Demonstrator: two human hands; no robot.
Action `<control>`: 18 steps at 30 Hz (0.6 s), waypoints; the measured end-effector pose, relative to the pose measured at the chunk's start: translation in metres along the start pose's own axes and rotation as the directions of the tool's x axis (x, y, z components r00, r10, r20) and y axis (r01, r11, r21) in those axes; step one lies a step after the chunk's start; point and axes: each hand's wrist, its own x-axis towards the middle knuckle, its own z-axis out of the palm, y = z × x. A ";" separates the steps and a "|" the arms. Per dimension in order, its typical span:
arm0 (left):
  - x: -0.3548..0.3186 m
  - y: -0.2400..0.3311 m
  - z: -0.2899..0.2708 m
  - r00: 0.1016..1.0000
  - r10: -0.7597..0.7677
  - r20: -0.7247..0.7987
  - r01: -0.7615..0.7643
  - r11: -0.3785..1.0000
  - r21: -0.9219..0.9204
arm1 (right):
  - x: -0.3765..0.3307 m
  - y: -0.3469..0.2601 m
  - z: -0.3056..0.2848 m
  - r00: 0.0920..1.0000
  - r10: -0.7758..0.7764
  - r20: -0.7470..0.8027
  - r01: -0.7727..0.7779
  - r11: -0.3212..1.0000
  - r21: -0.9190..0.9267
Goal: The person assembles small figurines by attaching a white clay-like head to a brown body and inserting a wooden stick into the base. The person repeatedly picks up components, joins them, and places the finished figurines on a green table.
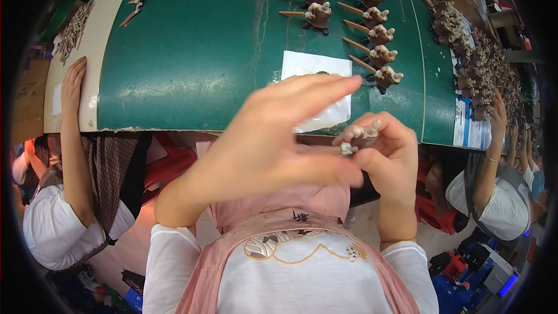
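My right hand (388, 160) is closed around a small brown and beige toy figurine (363, 135), held close to my chest below the table's front edge. My left hand (273, 136) is raised in front of it with fingers spread, its thumb reaching toward the figurine; whether it touches is unclear. A thin stick seems to run from the figurine behind my left hand. Just beyond my hands a white paper sheet (317, 84) lies on the green conveyor table (197, 52).
Two rows of similar figurines on wooden sticks (372, 23) stand on the belt behind the paper. A heap of brown figurines (476, 64) lies at the right. Another person's hand (72, 84) rests on the left edge; a second person's arm (494, 134) reaches in at right.
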 end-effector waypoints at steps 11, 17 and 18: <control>-0.018 -0.012 0.011 0.899 -0.308 0.312 0.434 0.523 -0.734 | -0.004 0.018 0.015 0.960 0.231 0.157 -0.276 0.873 0.403; -0.025 -0.009 0.016 0.867 -0.313 0.388 0.495 0.438 -0.750 | -0.008 0.012 0.014 0.926 0.277 0.255 -0.362 0.844 0.396; -0.026 -0.008 0.016 0.862 -0.319 0.395 0.503 0.432 -0.748 | -0.008 0.011 0.014 0.920 0.296 0.255 -0.380 0.833 0.402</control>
